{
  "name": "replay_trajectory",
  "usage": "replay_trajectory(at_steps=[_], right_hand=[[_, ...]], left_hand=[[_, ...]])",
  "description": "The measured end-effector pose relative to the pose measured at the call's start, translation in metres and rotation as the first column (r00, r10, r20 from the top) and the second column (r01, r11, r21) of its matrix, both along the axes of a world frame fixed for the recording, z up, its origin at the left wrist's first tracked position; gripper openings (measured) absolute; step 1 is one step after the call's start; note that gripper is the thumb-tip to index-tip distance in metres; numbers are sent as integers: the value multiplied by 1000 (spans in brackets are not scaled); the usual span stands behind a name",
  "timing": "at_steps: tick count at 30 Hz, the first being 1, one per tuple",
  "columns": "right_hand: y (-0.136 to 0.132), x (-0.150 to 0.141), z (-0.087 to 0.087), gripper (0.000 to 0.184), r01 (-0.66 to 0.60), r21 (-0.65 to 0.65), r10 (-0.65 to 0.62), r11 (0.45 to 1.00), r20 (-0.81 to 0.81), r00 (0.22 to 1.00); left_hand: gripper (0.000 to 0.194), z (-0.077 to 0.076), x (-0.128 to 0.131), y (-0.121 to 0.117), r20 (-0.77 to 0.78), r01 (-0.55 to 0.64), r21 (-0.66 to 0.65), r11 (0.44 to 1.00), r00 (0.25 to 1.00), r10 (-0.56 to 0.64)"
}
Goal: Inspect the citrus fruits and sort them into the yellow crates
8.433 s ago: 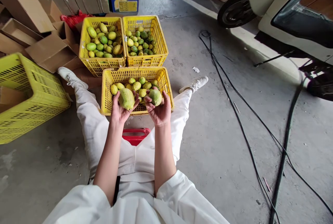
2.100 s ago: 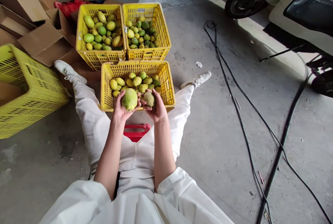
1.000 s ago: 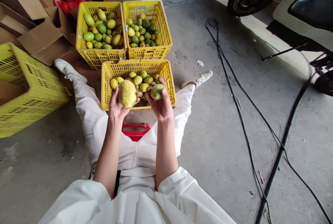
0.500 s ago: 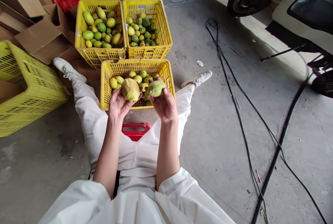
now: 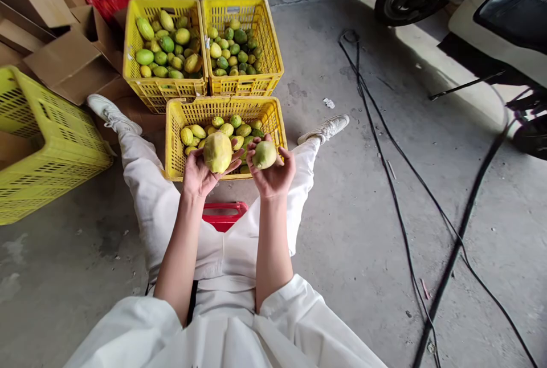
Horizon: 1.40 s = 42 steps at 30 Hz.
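My left hand (image 5: 197, 173) is closed round a large yellow-green fruit (image 5: 217, 151), palm up. A smaller green fruit (image 5: 264, 154) rests in my right hand (image 5: 273, 173), fingers curled about it. Both hands hover over the near edge of a yellow crate (image 5: 174, 146) between my legs, which holds several more yellow and green fruits. Beyond it stand two more yellow crates side by side: the left crate (image 5: 128, 74) with larger fruit, the right crate (image 5: 276, 66) with smaller fruit.
A red stool (image 5: 223, 215) shows under me. A tipped yellow crate (image 5: 47, 146) lies at left, with cardboard boxes (image 5: 68, 63) behind it. Black cables (image 5: 397, 197) run across the concrete floor at right. A scooter (image 5: 491, 20) stands at top right.
Both hands keep turning their fruits over the near crate. The right hand's fruit has rotated from lying sideways to upright, and both hands have dropped slightly toward me.
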State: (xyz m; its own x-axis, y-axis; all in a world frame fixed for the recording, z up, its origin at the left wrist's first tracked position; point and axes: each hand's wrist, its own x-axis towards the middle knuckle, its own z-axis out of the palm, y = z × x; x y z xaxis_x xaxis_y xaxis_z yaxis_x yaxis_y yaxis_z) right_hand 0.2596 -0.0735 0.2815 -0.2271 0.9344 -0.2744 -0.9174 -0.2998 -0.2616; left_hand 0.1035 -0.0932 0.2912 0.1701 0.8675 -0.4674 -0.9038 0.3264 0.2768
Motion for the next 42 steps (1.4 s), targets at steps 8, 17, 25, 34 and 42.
replay_trajectory(at_steps=[8, 17, 25, 34, 42], right_hand=[[-4, -3, 14, 23, 95, 117, -109, 988, 118, 987], [-3, 0, 11, 26, 24, 79, -39, 997, 194, 980], [-10, -3, 19, 41, 55, 240, -120, 969, 266, 956], [-7, -3, 10, 33, -57, 194, 29, 979, 144, 989], [-9, -3, 21, 37, 4, 259, -50, 966, 170, 984]], left_hand=[[46, -6, 2, 1, -11, -28, -11, 1000, 1000, 28], [46, -2, 2, 0, -54, 43, 6, 999, 998, -43], [42, 12, 0, -2, -36, -67, 81, 994, 997, 70], [40, -11, -1, 5, -5, 5, -94, 996, 1000, -5], [42, 3, 3, 1, -88, -97, 123, 988, 990, 108]])
